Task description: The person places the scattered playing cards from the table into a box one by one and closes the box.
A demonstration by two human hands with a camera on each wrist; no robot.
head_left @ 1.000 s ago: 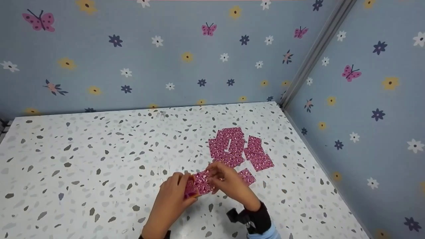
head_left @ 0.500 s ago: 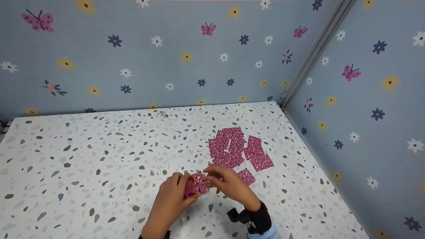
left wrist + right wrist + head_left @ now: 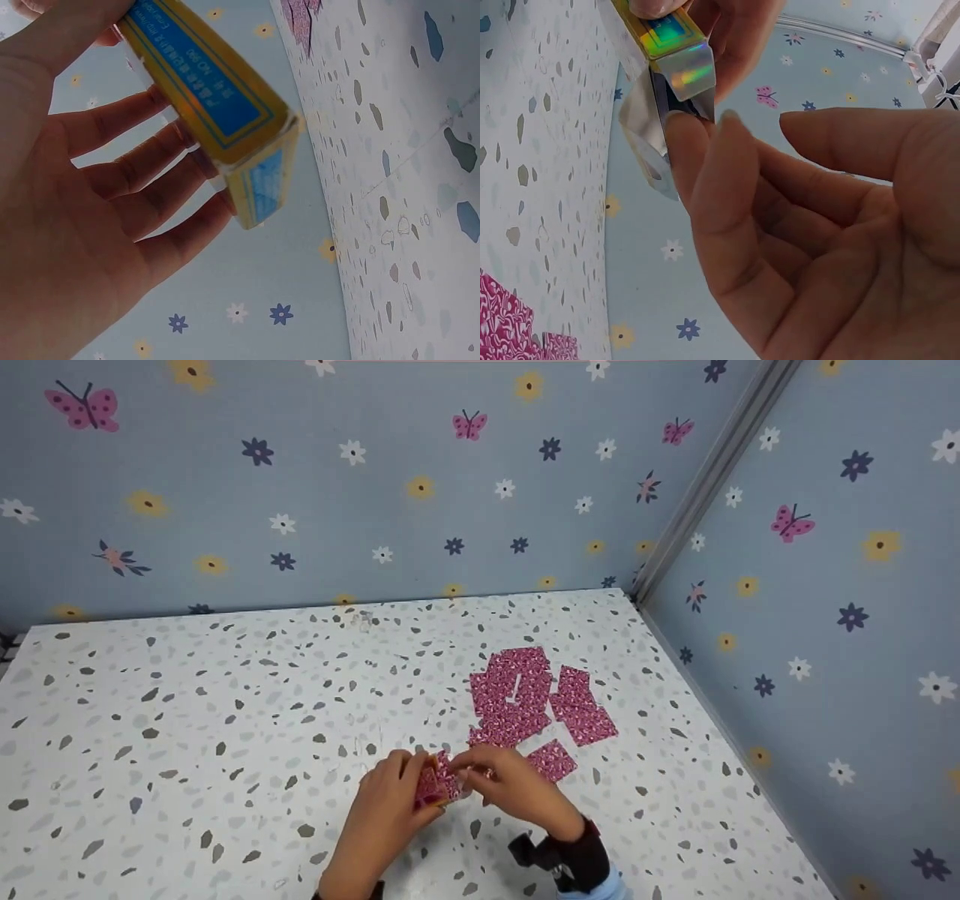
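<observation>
My left hand (image 3: pixel 394 799) grips a yellow and blue card box (image 3: pixel 217 97) with a pink patterned face (image 3: pixel 435 784), held just above the table. One end of the box shows a holographic seal (image 3: pixel 676 45) and a loose silver flap (image 3: pixel 641 124). My right hand (image 3: pixel 510 784) is at that end, one fingertip (image 3: pixel 694 142) touching the flap and the other fingers spread and lightly bent. Pink patterned cards (image 3: pixel 517 694) lie face down on the table beyond the hands. A second small group (image 3: pixel 581 706) lies beside them. A single card (image 3: pixel 551 759) lies close to my right hand.
The speckled white table (image 3: pixel 225 712) stretches wide to the left of the hands. Blue flowered walls (image 3: pixel 375 472) close it off at the back and on the right, meeting at a metal corner strip (image 3: pixel 697 487).
The pink cards that stuck out between my hands have slid into the box and show less. My right hand has moved left, closer to the left hand.
</observation>
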